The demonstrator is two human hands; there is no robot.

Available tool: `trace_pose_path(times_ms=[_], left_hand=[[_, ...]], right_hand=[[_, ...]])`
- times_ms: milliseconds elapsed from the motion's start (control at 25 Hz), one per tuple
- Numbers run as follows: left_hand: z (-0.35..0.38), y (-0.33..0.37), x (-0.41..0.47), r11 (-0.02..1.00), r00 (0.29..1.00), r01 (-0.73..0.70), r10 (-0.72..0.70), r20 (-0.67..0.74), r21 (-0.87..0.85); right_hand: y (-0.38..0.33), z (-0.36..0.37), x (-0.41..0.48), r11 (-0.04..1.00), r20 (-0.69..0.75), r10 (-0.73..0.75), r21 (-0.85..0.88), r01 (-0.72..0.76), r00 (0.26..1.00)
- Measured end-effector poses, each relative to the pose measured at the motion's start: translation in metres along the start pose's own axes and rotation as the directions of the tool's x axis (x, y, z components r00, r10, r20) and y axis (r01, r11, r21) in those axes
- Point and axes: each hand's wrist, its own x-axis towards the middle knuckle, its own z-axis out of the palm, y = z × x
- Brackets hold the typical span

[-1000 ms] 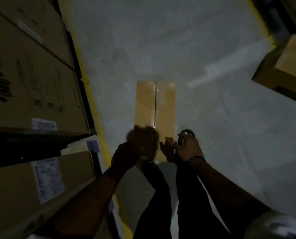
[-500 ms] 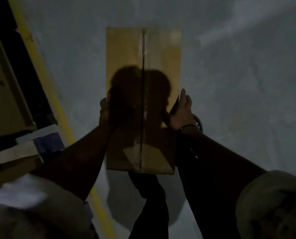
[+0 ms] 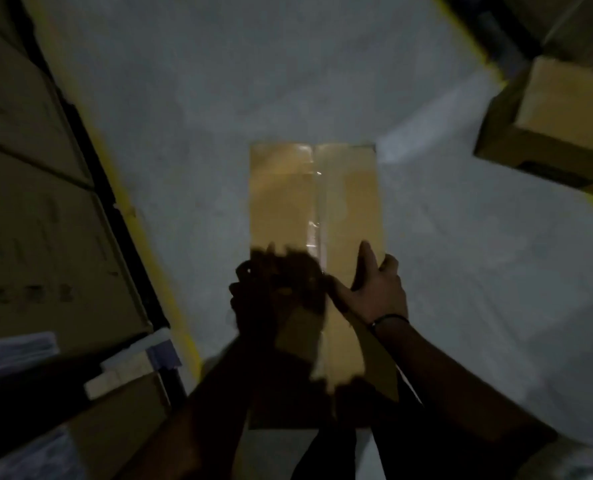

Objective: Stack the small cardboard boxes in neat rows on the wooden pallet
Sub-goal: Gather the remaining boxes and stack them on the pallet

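Both the right hand and the left hand are on a long box, one at each long edge, about halfway along it. The right hand grips: its thumb lies across the top face and its fingers wrap over the right edge, with a dark band on the wrist. The left hand is at the left edge, in deep shadow and blurred; a few fingers show as dark shapes, but whether they curl round the edge or lie flat against it cannot be told. The box is held in front of the body over the floor, top face up. Its long axis runs straight away from the person, far end ahead and near end close to the legs. A taped seam runs down the middle along that axis. A yellow line crosses the floor on the left, with stacked cartons beyond it. Another carton sits at the upper right, well apart from the box.
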Motion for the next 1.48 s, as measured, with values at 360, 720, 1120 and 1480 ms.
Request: trace_pose_path(times_ms=[360,720,1120,1480], left_hand=[[-0.197,0.201,-0.254,0.795,0.789,-0.606,0.604,0.115,-0.019],[-0.136,0.239,-0.538,0.561,0.556,-0.828,0.821,0.127,-0.003],[-0.025,0.200,-0.890,0.204,0.143,-0.975,0.883,0.448,-0.091],[0.082,0.236,-1.051,-0.050,-0.134,-0.987,0.774,0.618,-0.152]], right_hand=[[0.088,-0.190,-0.235,0.994,-0.574,0.110,0.059,-0.092,0.812],[0.286,-0.210,-0.469,0.924,-0.699,0.376,0.233,-0.304,0.608],[0.545,-0.166,-0.755,0.661,-0.682,0.683,0.421,-0.621,0.263],[0.698,-0.147,-0.846,0.441,-0.540,0.837,0.566,-0.697,0.090]])
